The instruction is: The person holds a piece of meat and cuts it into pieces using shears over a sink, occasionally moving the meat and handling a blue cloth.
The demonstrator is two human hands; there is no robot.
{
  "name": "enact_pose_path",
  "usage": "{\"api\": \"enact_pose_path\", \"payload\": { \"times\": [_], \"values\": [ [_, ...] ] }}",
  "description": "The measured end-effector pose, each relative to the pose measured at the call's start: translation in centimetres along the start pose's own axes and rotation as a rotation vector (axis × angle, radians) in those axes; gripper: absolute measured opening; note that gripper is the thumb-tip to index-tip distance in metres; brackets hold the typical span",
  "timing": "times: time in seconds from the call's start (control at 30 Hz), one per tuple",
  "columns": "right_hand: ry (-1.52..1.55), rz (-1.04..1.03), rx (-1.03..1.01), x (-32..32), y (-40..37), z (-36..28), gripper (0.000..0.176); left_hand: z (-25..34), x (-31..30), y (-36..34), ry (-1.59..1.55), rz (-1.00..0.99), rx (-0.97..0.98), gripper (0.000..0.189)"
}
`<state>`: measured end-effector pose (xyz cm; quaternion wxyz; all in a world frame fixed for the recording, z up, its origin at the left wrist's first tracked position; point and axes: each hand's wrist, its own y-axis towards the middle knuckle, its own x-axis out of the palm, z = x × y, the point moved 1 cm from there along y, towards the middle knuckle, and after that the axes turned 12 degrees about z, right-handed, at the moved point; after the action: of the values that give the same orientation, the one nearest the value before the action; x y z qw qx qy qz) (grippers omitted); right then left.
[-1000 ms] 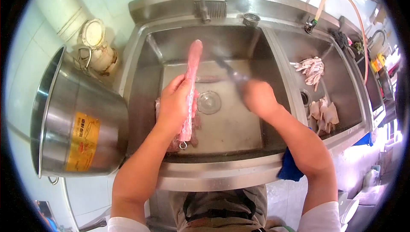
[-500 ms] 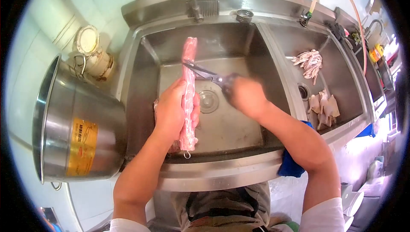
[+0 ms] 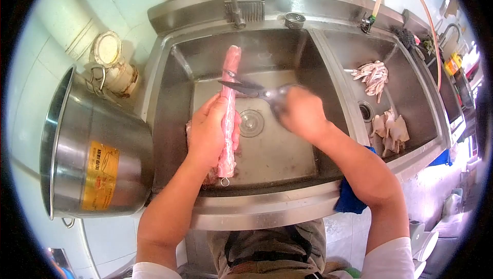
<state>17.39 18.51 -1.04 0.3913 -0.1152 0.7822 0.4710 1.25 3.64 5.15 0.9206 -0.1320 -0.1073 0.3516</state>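
Note:
My left hand [image 3: 208,130] is wrapped round a long, pink, skinned piece of meat [image 3: 229,125] held upright over the left sink basin [image 3: 277,161]. A small white loop hangs from its lower end. In my right hand [image 3: 303,114] are dark-handled scissors [image 3: 251,90], their blades lying across the meat above my left fingers. A dark slit shows in the meat just above the blades. Partly hidden behind my left hand and wrist, more meat lies at the basin's left side.
Right basin: pale strips [image 3: 374,78] and pale pieces of meat or skin [image 3: 391,131]. A large steel pot [image 3: 128,161] stands at the left, near a stained bucket [image 3: 122,80]. Behind are a faucet [image 3: 235,12] and a strainer cup [image 3: 294,20]. A blue cloth [image 3: 351,197] hangs over the front edge.
The scissor blades have moved slightly down the meat, and a dark slit now shows above them. The meat's top has shifted a little to the right.

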Motion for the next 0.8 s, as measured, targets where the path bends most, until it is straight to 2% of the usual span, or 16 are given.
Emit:
{"api": "enact_pose_path", "payload": {
  "times": [0.17, 0.27, 0.4, 0.47, 0.5, 0.57, 0.67, 0.73, 0.8],
  "values": [
    [-0.073, -0.015, -0.044, 0.7, -0.1, 0.3, 0.022, -0.3, 0.4, -0.5, 0.099, 0.084, 0.23, 0.034],
    [-0.096, -0.072, -0.064, 1.6, -0.3, 1.0, 0.02, -0.9, 0.2, -0.4, 0.1, 0.073, 0.296, 0.038],
    [-0.036, -0.119, 0.024, 1.9, -0.3, 1.4, 0.018, -0.2, 0.0, -0.4, 0.165, 0.071, 0.258, 0.033],
    [0.052, -0.17, 0.14, 1.6, -0.3, 1.4, 0.02, 0.7, -0.1, -0.4, 0.164, 0.037, 0.22, 0.032],
    [0.1, -0.2, 0.196, 1.2, -0.2, 1.0, 0.021, 0.9, 0.0, -0.4, 0.085, 0.053, 0.122, 0.031],
    [0.126, -0.222, 0.14, 0.1, -0.3, -0.3, 0.023, 1.1, 0.2, -0.5, -0.074, 0.084, -0.072, 0.031],
    [0.11, -0.16, 0.041, 0.6, -0.6, -0.9, 0.026, 0.8, -0.5, 0.3, -0.065, -0.08, -0.186, 0.03],
    [0.085, -0.086, -0.033, 0.9, -0.8, -0.9, 0.027, 0.8, -0.3, 0.0, -0.113, -0.057, -0.185, 0.028],
    [0.043, -0.077, -0.005, 1.4, -0.8, -0.9, 0.025, 0.8, -0.1, -0.5, -0.114, -0.046, -0.13, 0.027]
  ]
}}
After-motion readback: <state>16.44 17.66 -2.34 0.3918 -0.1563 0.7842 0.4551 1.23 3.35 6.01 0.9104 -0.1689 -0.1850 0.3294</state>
